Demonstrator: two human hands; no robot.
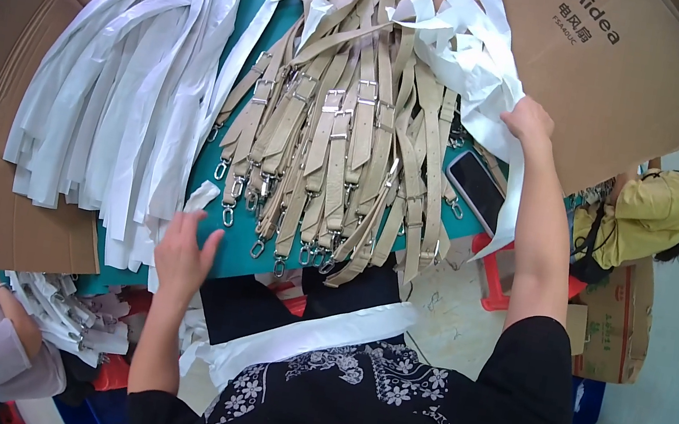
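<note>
My right hand (529,119) is closed on a crumpled bunch of white strips (489,80), thin like paper or plastic film, and one strip hangs down past the wrist. My left hand (184,254) hovers by the table's near edge, thumb and fingers apart. Just beyond its fingertips is a small white scrap (202,196); whether they touch I cannot tell. Between my hands lies a thick fan of beige straps (340,123) with silver buckles and metal clasps at their near ends. Left of them is a large pile of long white wrapped strips (132,90).
A dark phone (476,189) lies right of the straps on the green table (242,241). Cardboard stands at the left (8,115) and upper right (609,77). A white strip (310,341) lies across my lap. Co-workers sit at right (655,213) and lower left (12,347).
</note>
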